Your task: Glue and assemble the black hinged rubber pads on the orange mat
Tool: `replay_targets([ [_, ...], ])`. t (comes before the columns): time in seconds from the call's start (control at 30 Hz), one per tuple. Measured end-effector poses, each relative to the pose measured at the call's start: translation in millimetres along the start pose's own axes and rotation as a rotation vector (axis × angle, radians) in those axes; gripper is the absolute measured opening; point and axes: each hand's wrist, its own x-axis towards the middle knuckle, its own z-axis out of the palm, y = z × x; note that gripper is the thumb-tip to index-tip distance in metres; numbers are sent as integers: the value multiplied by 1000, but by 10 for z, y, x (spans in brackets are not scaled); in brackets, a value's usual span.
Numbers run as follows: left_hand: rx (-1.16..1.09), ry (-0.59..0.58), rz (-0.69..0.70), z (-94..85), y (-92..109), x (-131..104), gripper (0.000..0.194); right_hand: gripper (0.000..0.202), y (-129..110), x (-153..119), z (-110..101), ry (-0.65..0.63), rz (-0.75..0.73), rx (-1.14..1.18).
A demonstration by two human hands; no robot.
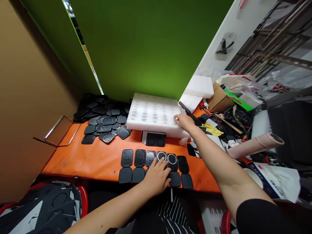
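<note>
A row of black hinged pads [127,158], each with a grid-textured upper half and a smooth lower flap, lies along the front of the orange table. My left hand [157,175] rests over the middle of this row, fingers stretched out, fingertips by a silver ring [162,156] on one pad. Another silver ring [172,159] sits on the pad to its right. Behind them stands a white foam block [153,112] with rows of slots holding thin pieces. At its right edge my right hand [184,122] has thumb and fingers pinched together; what is between them is too small to tell.
Loose black pads [104,128] are heaped at the back left, near a bent metal frame [62,131]. A small black box [156,139] props the foam's front. Tools and packaging clutter the right, with a pink cylinder [255,145]. A red tub [84,200] of scraps stands lower left.
</note>
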Motion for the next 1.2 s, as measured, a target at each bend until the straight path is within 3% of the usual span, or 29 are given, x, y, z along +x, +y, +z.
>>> replay_targets([
  [0.13, -11, 2, 35, -40, -52, -74, 31, 21, -35, 26, -27, 11, -145, -144],
  [0.2, -14, 0, 44, -30, -58, -79, 30, 25, -40, -33, -41, 74, -127, -122],
  [0.27, -14, -3, 54, 0, -49, -68, 31, 27, -24, -152, -56, 198, -6, 11],
  [0.37, -16, -26, 92, 72, -10, -14, 36, 28, 21, -470, -62, 330, 106, 442],
  [0.47, -12, -68, 141, 167, 56, 94, 48, 32, 55, -936, 14, 207, 70, 827],
  [0.6, 35, -152, 190, 319, 181, 272, 61, 23, 78, -1552, 324, 32, 160, 830],
  [0.7, 70, -191, 193, 414, 271, 358, 66, 23, 92, -1822, 630, -64, 242, 863],
  [0.83, 97, -205, 181, 471, 318, 397, 67, 18, 85, -1914, 880, -133, 335, 821],
  [1.0, 90, -170, 173, 470, 292, 435, 66, 20, 76, -1865, 895, -122, 315, 598],
  [1.2, 97, -171, 175, 435, 301, 493, 66, 22, 108, -1844, 944, -96, 203, 527],
])
